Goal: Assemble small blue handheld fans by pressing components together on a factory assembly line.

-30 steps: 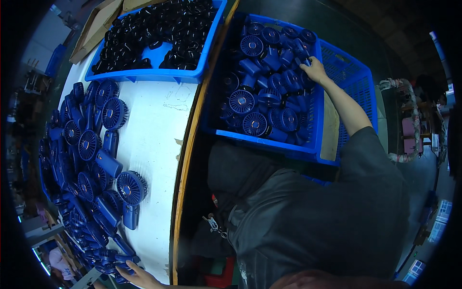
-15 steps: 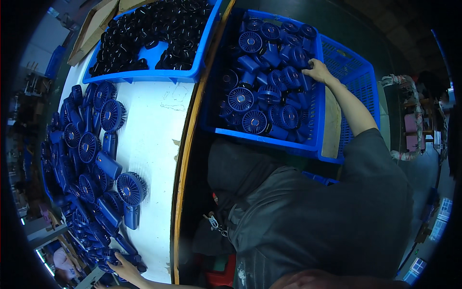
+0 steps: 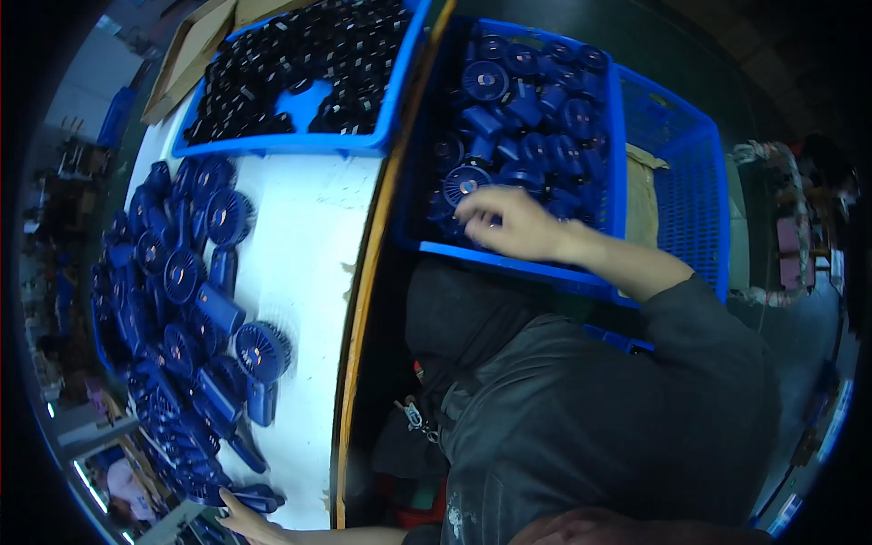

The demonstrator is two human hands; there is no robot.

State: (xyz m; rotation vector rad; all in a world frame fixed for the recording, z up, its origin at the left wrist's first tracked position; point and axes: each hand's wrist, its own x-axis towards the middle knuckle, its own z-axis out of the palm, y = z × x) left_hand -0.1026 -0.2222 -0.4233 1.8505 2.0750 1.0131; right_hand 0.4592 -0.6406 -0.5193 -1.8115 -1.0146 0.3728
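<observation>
My right hand [image 3: 513, 223] is over the near left part of a blue crate [image 3: 527, 265] filled with handheld fans. Blurred by motion, its fingers are loosely bent and apart, close above a round fan head [image 3: 466, 183]; I see nothing held in them. At the bottom of the picture, my left hand [image 3: 243, 520] is at the near end of a heap of dark blue handheld fans [image 3: 182, 275] on the white table [image 3: 304, 236]. Its thumb and fingers close on the edge of a fan [image 3: 204, 490], with some fingertips hidden.
A blue tray [image 3: 272, 145] of small glossy black parts stands at the table's far end, beside a cardboard box [image 3: 182, 64]. A wooden edge [image 3: 363, 282] borders the table. Another blue crate [image 3: 686, 182] with a cardboard piece [image 3: 641, 195] adjoins the filled one.
My right hand has swung from the crate's right side toward its near left corner. My left hand has stayed at the heap's near end. The whole view has shifted slightly.
</observation>
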